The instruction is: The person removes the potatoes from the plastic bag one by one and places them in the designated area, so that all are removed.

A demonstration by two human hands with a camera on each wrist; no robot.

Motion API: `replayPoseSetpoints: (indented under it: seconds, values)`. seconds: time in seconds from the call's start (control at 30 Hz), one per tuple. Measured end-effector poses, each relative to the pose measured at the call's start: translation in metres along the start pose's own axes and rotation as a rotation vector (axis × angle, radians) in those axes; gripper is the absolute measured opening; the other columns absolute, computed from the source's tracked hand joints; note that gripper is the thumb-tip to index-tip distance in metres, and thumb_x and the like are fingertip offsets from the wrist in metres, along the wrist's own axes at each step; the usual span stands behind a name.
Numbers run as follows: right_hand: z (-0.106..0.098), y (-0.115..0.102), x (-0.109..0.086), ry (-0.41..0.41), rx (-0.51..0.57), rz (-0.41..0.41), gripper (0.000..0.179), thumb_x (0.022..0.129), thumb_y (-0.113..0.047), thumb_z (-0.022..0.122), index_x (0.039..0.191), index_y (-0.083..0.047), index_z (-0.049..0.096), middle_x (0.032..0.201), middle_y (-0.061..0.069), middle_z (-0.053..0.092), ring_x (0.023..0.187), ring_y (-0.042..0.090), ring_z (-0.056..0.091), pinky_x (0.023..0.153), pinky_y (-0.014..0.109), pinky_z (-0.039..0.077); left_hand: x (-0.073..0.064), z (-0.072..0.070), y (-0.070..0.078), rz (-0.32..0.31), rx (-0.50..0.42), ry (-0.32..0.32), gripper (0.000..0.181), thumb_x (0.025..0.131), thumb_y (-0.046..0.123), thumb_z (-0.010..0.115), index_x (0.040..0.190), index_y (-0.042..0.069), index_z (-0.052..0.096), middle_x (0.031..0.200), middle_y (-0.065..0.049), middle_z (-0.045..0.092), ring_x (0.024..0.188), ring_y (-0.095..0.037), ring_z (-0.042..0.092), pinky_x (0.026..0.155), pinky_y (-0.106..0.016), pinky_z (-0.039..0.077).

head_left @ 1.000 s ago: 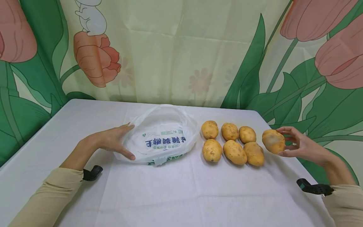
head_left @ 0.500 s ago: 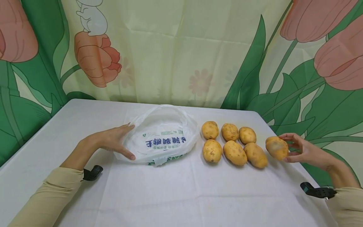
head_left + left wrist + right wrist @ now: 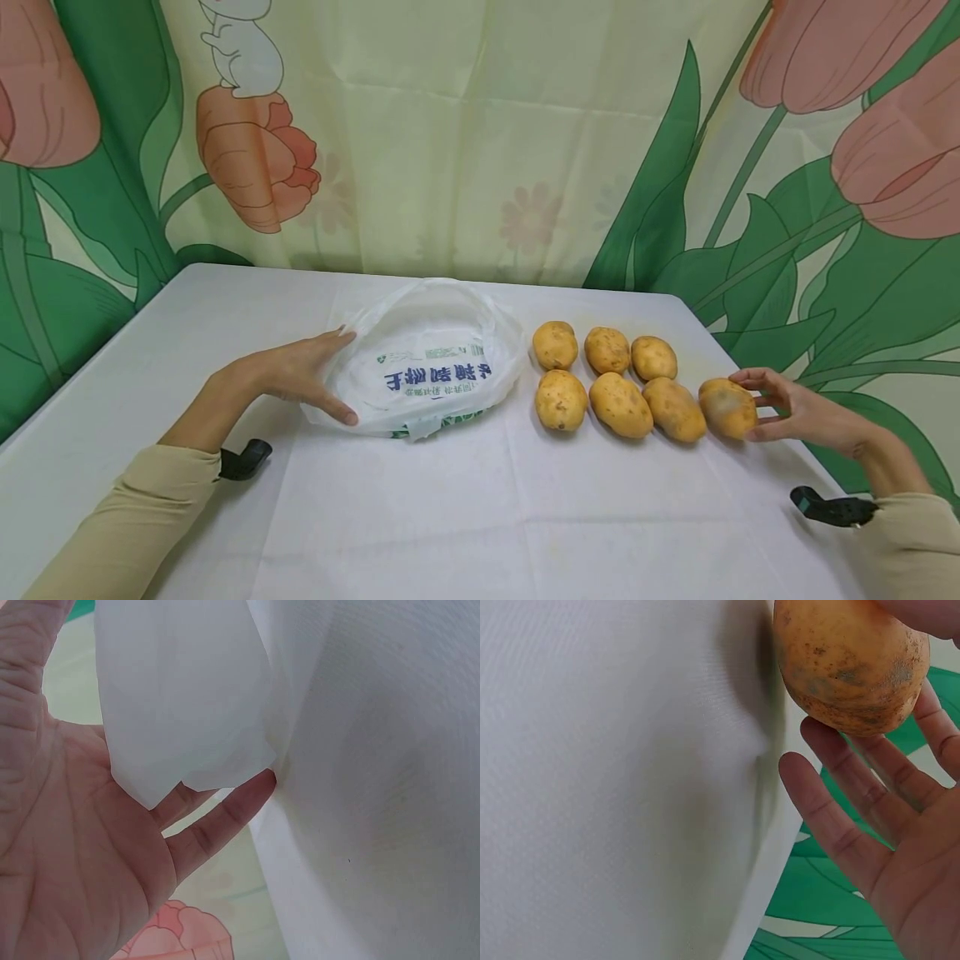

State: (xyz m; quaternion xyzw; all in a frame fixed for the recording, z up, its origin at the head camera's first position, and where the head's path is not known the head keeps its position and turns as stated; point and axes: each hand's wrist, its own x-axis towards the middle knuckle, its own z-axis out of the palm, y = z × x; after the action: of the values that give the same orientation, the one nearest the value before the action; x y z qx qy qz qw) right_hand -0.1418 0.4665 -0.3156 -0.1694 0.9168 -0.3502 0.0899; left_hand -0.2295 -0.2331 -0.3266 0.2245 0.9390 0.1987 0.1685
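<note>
A white plastic bag (image 3: 420, 417) with blue and green print lies with its mouth spread on the table. At its left side is my left hand (image 3: 300, 377), thumb and fingers apart along the edge. In the left wrist view, the bag's white film (image 3: 187, 690) hangs in front of some fingers. My right hand (image 3: 806, 412) holds a potato (image 3: 726, 408) with a greyish patch, thumb on the near side and fingers on the far side. That potato sits low at the right end of the front row, beside another potato (image 3: 675, 409). The right wrist view shows its dark-specked skin (image 3: 851, 667).
Several more potatoes stand in two rows between bag and right hand, among them a back-row potato (image 3: 555, 345) and a front-row potato (image 3: 621, 405). A white cloth covers the table (image 3: 420, 517). Behind it hangs a flowered curtain (image 3: 465, 167).
My right hand has lowered the held potato to the end of the front row. The neighbouring potato shifted slightly toward the right. My left hand and the bag stayed put.
</note>
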Motion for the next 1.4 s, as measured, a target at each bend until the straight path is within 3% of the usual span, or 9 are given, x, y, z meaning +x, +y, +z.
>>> replayPoseSetpoints:
  seconds: [0.67, 0.83, 0.9, 1.03, 1.1, 1.17, 1.27, 1.33, 1.4]
  values:
    - [0.002, -0.004, -0.002, -0.046, 0.047, 0.061, 0.070, 0.093, -0.001, 0.069, 0.149, 0.005, 0.028, 0.134, -0.030, 0.045, 0.116, -0.017, 0.043, 0.087, 0.019, 0.052, -0.005, 0.000, -0.002, 0.061, -0.020, 0.023, 0.136, 0.067, 0.063, 0.089, 0.161, -0.003, 0.017, 0.165, -0.034, 0.009, 0.152, -0.053, 0.013, 0.119, -0.070, 0.019]
    - [0.000, -0.009, 0.001, -0.032, -0.017, 0.078, 0.070, 0.094, -0.006, 0.068, 0.151, 0.002, 0.028, 0.142, -0.018, 0.043, 0.118, -0.021, 0.038, 0.088, 0.023, 0.052, -0.009, -0.003, -0.001, 0.060, -0.030, 0.053, 0.136, 0.066, 0.065, 0.088, 0.162, -0.001, 0.017, 0.166, -0.032, 0.011, 0.152, -0.052, 0.013, 0.119, -0.069, 0.018]
    - [-0.001, -0.014, 0.002, -0.014, -0.059, 0.113, 0.070, 0.096, -0.012, 0.067, 0.153, -0.001, 0.028, 0.149, -0.002, 0.041, 0.125, -0.010, 0.038, 0.094, 0.040, 0.053, -0.011, -0.004, 0.001, 0.060, -0.036, 0.070, 0.136, 0.067, 0.065, 0.088, 0.163, 0.001, 0.016, 0.166, -0.032, 0.011, 0.152, -0.052, 0.012, 0.119, -0.070, 0.018]
    - [0.001, -0.032, 0.010, 0.036, -0.119, 0.177, 0.072, 0.100, -0.025, 0.064, 0.157, -0.006, 0.024, 0.158, 0.025, 0.028, 0.141, 0.033, 0.032, 0.094, 0.073, 0.041, -0.013, -0.006, 0.002, 0.083, -0.017, 0.116, 0.132, 0.070, 0.065, 0.085, 0.163, 0.002, 0.015, 0.166, -0.032, 0.012, 0.152, -0.052, 0.013, 0.118, -0.071, 0.020]
    - [0.004, -0.043, 0.015, 0.069, -0.134, 0.185, 0.073, 0.102, -0.030, 0.062, 0.159, -0.007, 0.022, 0.160, 0.026, 0.026, 0.140, 0.052, 0.026, 0.094, 0.079, 0.036, -0.015, -0.007, 0.002, 0.094, -0.008, 0.141, 0.130, 0.072, 0.066, 0.083, 0.163, 0.002, 0.015, 0.166, -0.031, 0.012, 0.152, -0.052, 0.014, 0.118, -0.071, 0.020]
    - [0.008, -0.055, 0.020, 0.109, -0.141, 0.170, 0.072, 0.103, -0.031, 0.060, 0.159, -0.004, 0.023, 0.159, 0.027, 0.026, 0.141, 0.057, 0.024, 0.096, 0.081, 0.034, -0.016, -0.006, 0.002, 0.101, -0.002, 0.166, 0.128, 0.075, 0.067, 0.081, 0.163, 0.003, 0.016, 0.167, -0.030, 0.011, 0.153, -0.051, 0.013, 0.118, -0.070, 0.019]
    - [0.014, -0.072, 0.031, 0.170, -0.139, 0.141, 0.068, 0.105, -0.031, 0.059, 0.157, -0.001, 0.026, 0.157, 0.027, 0.031, 0.140, 0.056, 0.028, 0.099, 0.079, 0.034, -0.018, -0.006, 0.001, 0.106, 0.001, 0.207, 0.122, 0.079, 0.067, 0.078, 0.163, 0.003, 0.017, 0.168, -0.028, 0.011, 0.153, -0.049, 0.012, 0.119, -0.069, 0.019]
    - [0.019, -0.082, 0.039, 0.213, -0.145, 0.114, 0.065, 0.105, -0.031, 0.059, 0.155, 0.000, 0.030, 0.154, 0.026, 0.035, 0.139, 0.043, 0.035, 0.109, 0.060, 0.040, -0.019, -0.006, 0.003, 0.099, 0.010, 0.234, 0.118, 0.082, 0.066, 0.075, 0.163, 0.002, 0.017, 0.168, -0.027, 0.011, 0.153, -0.049, 0.012, 0.119, -0.069, 0.019]
    - [0.025, -0.092, 0.047, 0.260, -0.155, 0.080, 0.061, 0.105, -0.030, 0.059, 0.153, -0.001, 0.034, 0.151, 0.025, 0.041, 0.134, 0.020, 0.042, 0.109, 0.031, 0.042, -0.020, -0.007, 0.004, 0.094, 0.018, 0.261, 0.114, 0.085, 0.064, 0.073, 0.163, 0.001, 0.019, 0.168, -0.027, 0.012, 0.153, -0.048, 0.013, 0.119, -0.068, 0.019]
